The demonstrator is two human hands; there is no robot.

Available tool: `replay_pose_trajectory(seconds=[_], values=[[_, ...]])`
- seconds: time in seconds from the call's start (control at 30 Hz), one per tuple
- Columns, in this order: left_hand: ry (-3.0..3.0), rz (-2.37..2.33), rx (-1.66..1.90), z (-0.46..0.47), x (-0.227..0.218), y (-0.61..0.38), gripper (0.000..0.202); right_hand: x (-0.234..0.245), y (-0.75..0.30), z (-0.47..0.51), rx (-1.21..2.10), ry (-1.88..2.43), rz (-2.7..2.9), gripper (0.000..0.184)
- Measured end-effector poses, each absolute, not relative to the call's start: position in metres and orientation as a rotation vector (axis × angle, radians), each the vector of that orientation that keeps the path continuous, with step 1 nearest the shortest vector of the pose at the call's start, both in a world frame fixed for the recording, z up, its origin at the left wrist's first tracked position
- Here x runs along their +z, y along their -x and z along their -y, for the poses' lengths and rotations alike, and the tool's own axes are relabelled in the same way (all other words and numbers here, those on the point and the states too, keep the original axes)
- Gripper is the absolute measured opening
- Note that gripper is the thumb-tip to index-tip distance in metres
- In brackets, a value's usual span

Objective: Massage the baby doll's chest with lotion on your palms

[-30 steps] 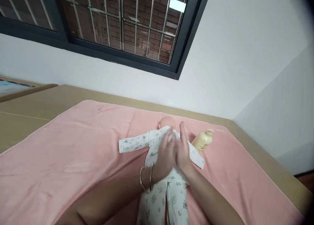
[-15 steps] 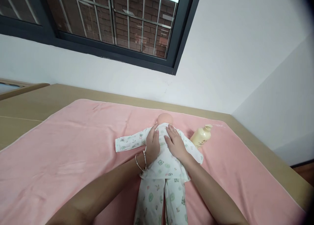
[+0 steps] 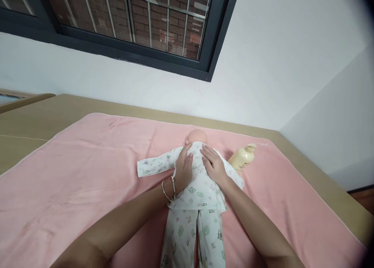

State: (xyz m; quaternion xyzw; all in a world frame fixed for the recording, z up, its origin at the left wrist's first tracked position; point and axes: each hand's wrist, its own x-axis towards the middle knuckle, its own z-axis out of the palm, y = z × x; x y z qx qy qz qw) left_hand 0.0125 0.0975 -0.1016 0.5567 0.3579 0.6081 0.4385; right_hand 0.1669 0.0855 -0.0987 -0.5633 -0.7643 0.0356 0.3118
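A baby doll (image 3: 197,136) lies on a pink blanket (image 3: 96,155), its bald head toward the wall and its face out of sight. It wears a white printed top (image 3: 201,194) and matching trousers (image 3: 182,233). Flat on the upper part of the top rests my left hand (image 3: 184,167), fingers stretched out, with a bangle at the wrist. My right hand (image 3: 214,164) lies open on the other side of the upper body, fingers extended. Just right of the doll's sleeve, a pale yellow pump bottle (image 3: 242,157) leans at a tilt.
The blanket covers a wooden surface (image 3: 73,106) that meets a white wall (image 3: 163,89). A dark-framed window (image 3: 201,67) with metal bars is set in the wall above. At the far left is a wooden edge (image 3: 27,101).
The view has tilted slightly downward, so the window sits higher. Both hands stay on the doll's top, with only a slight shift of the fingers.
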Motion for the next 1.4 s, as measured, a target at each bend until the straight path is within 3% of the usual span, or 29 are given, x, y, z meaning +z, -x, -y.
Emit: replay_pose_trajectory(seconds=[0.13,0.33,0.6,0.73,0.9,1.23,1.4], values=[[-1.414,-0.861,1.477,-0.099,-0.103,-0.012,0.038,-0.087,-0.150,-0.084,0.044,1.627,2.114,0.058],[-1.417,-0.837,1.484,-0.098,-0.104,-0.011,0.039,-0.093,-0.155,-0.065,0.067,1.109,2.440,0.037],[-1.450,-0.870,1.517,-0.100,-0.107,-0.013,0.036,-0.090,-0.160,-0.085,0.059,1.495,2.148,0.050],[-1.530,-0.895,1.543,-0.104,-0.114,-0.013,0.039,-0.090,-0.149,-0.070,-0.035,1.223,2.342,0.047],[-1.583,-0.908,1.577,-0.107,-0.118,-0.013,0.040,-0.114,-0.181,-0.081,-0.027,0.861,2.137,0.037],[-2.125,-1.030,1.532,-0.106,-0.125,-0.016,0.041,-0.103,-0.171,-0.094,0.088,1.685,1.901,0.049],[-2.306,-1.201,1.346,-0.116,-0.124,-0.012,0.042,-0.094,-0.147,-0.061,-0.013,1.833,2.051,0.055]])
